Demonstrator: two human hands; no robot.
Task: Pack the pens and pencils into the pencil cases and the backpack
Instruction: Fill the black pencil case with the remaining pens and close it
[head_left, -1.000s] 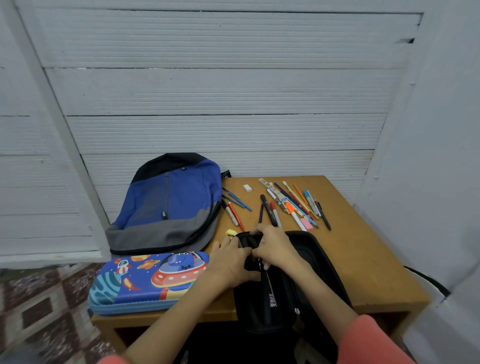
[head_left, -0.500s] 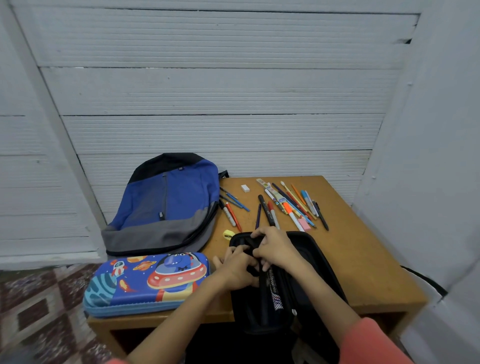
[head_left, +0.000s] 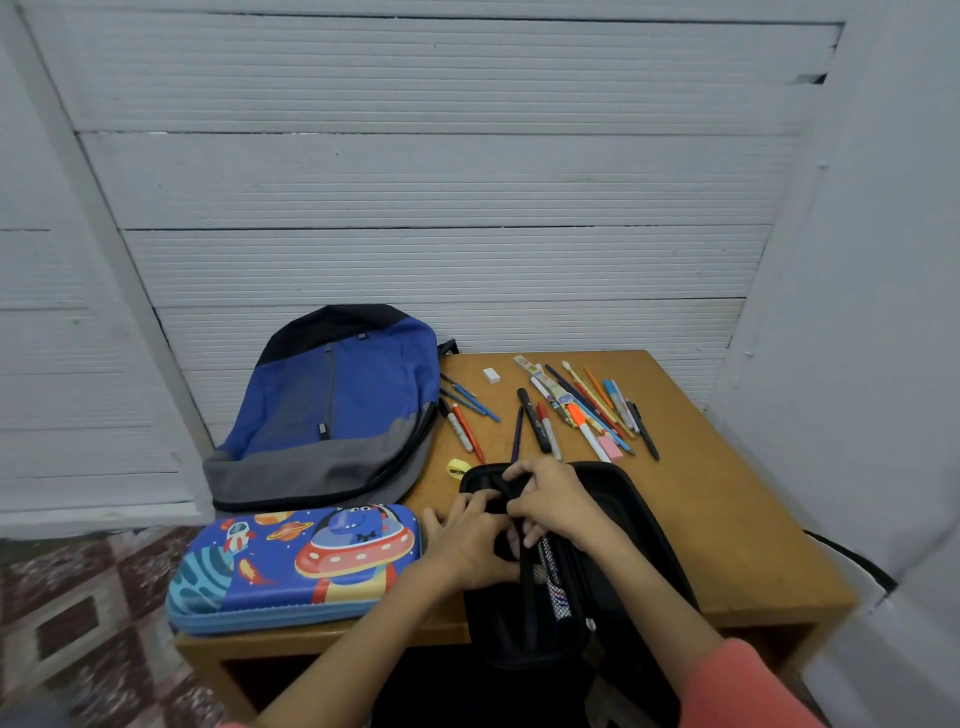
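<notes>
An open black pencil case lies at the table's near edge, its mesh pocket showing. My left hand grips the case's left half. My right hand pinches an inner flap or strap near the case's top. A blue space-print pencil case lies shut to the left. Behind it rests the blue and grey backpack. Several pens and pencils are scattered on the far part of the table, with a few more pens beside the backpack.
The wooden table stands against a white slatted wall. A white eraser, a yellow sharpener and a pink eraser lie among the pens. Patterned floor shows at the lower left.
The black case has opened wider and its mesh pocket now shows. Both hands shifted slightly within the case; the camera moved a little.
</notes>
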